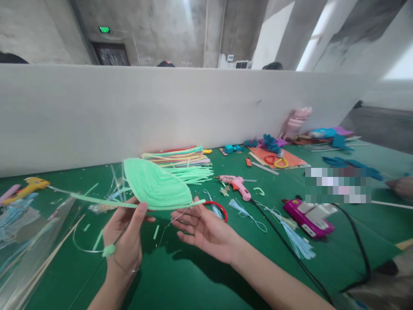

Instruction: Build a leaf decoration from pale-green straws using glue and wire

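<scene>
A mint-green leaf-shaped piece (155, 183), built of pipe cleaner rows side by side, is held above the table. My left hand (125, 232) grips its lower edge between thumb and fingers. Along that edge runs a loose green pipe cleaner (106, 201), sticking out to the left and right. My right hand (209, 230) is turned palm up under the right end, fingers spread, the thumb side touching the strip's tip. A fine thread hangs near these fingers. On my left wrist is a thin band with a green tuft (109, 250).
Behind the leaf lie bundled pipe cleaners (190, 174). A pink glue gun (237, 185) with a black cord lies right of centre, near red-handled scissors (221, 210), blue tassels (298, 239) and a purple power strip (308, 219). A yellow glue gun (30, 189) lies left. A white partition (129, 112) stands behind.
</scene>
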Available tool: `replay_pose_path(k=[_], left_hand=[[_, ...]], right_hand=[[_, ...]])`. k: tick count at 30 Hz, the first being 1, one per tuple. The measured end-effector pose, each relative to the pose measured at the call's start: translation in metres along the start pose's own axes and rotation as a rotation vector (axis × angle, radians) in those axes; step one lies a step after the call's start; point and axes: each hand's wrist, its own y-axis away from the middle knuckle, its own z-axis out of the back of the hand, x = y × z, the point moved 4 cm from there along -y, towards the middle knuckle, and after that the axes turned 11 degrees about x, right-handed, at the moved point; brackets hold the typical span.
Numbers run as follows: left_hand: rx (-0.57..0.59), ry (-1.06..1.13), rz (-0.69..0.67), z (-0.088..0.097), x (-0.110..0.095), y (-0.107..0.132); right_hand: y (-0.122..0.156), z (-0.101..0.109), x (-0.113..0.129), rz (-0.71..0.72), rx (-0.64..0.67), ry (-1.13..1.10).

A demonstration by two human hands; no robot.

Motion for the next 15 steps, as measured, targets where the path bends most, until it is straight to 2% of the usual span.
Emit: replay_pose_path(k=[7,15], left_hand=[[0.016,-0.038,0.0,0.0025,0.0043,0.0009],[0.03,-0.03,-0.005,0.0012,0.004,0.0011]], right_hand=[[-0.0025,0.0009,0.0008,0.095,-0.072,0.044],[-0.0026,0.0005,0.0014,0.132,-0.124,0.074]])
